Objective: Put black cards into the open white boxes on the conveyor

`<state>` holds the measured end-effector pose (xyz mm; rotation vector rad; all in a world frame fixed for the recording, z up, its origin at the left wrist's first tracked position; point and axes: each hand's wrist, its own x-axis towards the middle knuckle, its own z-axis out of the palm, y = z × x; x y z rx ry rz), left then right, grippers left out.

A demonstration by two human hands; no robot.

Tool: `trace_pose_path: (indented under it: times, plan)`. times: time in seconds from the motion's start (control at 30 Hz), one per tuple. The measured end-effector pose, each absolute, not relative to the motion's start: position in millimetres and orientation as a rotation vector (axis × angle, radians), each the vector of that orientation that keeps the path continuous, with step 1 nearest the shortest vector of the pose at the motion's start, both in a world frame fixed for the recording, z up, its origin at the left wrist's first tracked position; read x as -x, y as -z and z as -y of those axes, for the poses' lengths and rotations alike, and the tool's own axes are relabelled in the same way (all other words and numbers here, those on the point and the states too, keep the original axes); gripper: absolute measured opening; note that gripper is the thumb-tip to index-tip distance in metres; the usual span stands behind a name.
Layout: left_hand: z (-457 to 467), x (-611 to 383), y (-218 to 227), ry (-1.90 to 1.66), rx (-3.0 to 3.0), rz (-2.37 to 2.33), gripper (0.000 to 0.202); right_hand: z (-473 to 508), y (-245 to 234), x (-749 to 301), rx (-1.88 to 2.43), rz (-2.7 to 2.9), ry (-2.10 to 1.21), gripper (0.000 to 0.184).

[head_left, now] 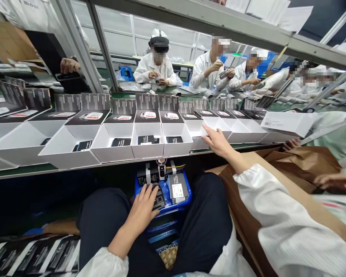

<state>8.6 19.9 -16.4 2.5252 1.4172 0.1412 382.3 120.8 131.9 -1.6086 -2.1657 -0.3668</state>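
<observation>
My left hand [142, 209] reaches down between my knees into a blue bin [182, 204] holding bundles of dark leaflets [177, 188], with its fingers spread on a dark leaflet [159, 200]. My right hand [219, 141] stretches forward with fingers out flat, touching the near edge of an open white box [216, 127] on the belt. A row of several open white boxes [147, 144] with black lids stands along the green belt [31, 169]; most hold a small black card [145, 139].
More stacks of dark leaflets [31, 256] lie at lower left. A brown bag [300, 161] sits at my right, where another person's hand [334, 181] shows. A closed white box [285, 123] rests at the belt's right. Several white-coated workers [157, 67] sit across.
</observation>
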Motion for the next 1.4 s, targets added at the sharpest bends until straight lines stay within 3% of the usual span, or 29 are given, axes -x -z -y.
trace_pose_path:
  times: [0.1, 0.2, 0.3, 0.4, 0.5, 0.77, 0.93, 1.07, 1.2, 1.27, 1.4]
  plan:
    - [-7, -4, 36, 0.127, -2.491, -1.471, 0.070, -96, -120, -369, 1.503, 2.120, 0.424, 0.052]
    - [-4, -7, 33, 0.211, -2.504, -1.460, 0.066, -54, -95, -339, 1.343, 2.096, 0.350, 0.029]
    - [-7, -10, 26, 0.217, -2.504, -1.428, 0.061, -18, -45, -305, 1.324, 2.409, 0.129, 0.017]
    - [-6, -12, 23, 0.186, -2.488, -1.433, 0.055, 1, 1, -282, 1.400, 2.642, 0.041, 0.022]
    - [-4, -9, 22, 0.042, -2.529, -1.421, 0.048, 5, 17, -274, 1.496, 2.683, -0.024, 0.021]
    - [-2, 0, -2, -0.684, -2.629, -1.113, 0.034, -20, -24, -280, 1.667, 2.651, -0.286, 0.022]
    - [-2, -40, -45, -0.960, -2.568, -0.962, 0.025, 17, -84, -277, 1.322, 2.528, -0.584, 0.027]
    - [-15, -77, -81, -1.224, -2.580, -0.883, 0.024, 19, -125, -297, 1.238, 2.430, -0.111, 0.029]
    - [-50, -77, -108, -1.365, -2.728, -1.110, 0.044, -52, -157, -370, 1.354, 1.994, 0.500, 0.032]
    - [-70, -66, -116, -1.357, -2.825, -1.262, 0.046, -94, -164, -409, 1.589, 1.965, 0.566, 0.034]
    - [-101, -52, -121, -1.084, -3.036, -1.500, 0.048, -139, -147, -453, 2.011, 2.162, 0.365, 0.041]
